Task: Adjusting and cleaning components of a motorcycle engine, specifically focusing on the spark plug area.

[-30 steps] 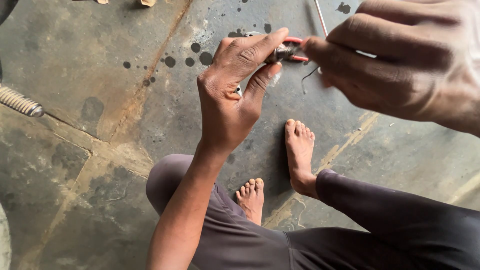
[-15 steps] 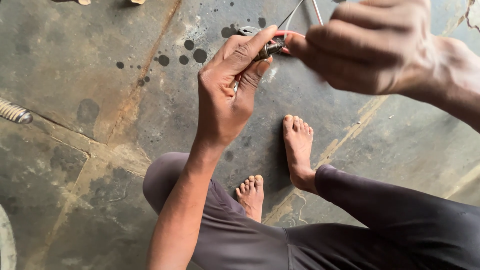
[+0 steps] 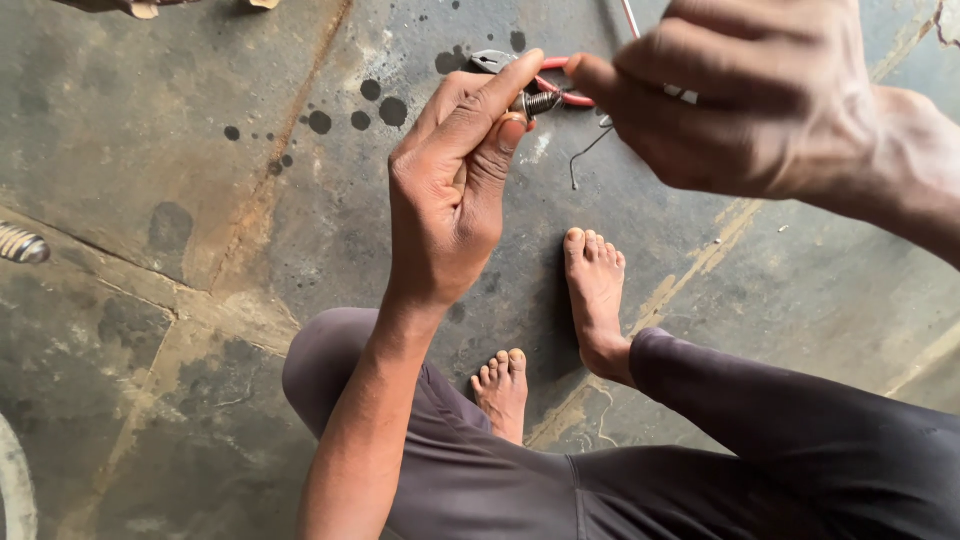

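My left hand is raised over the concrete floor and pinches a small threaded metal piece between thumb and forefinger. Right behind those fingertips is a tool with a grey metal head and red handles. My right hand is closed, close to the camera at the upper right, with its forefinger tip on the red part. A thin dark wire dangles below the two hands. A thin pale rod runs up from my right hand out of the picture. How the right hand grips is hidden by its own fingers.
I sit on a stained, cracked concrete floor with dark spots. My bare feet and legs in dark trousers fill the lower part. A coiled metal part lies at the left edge.
My right hand has come nearer to the camera and closer to the left fingertips. The left hand keeps its pinch. The view has shifted a little.
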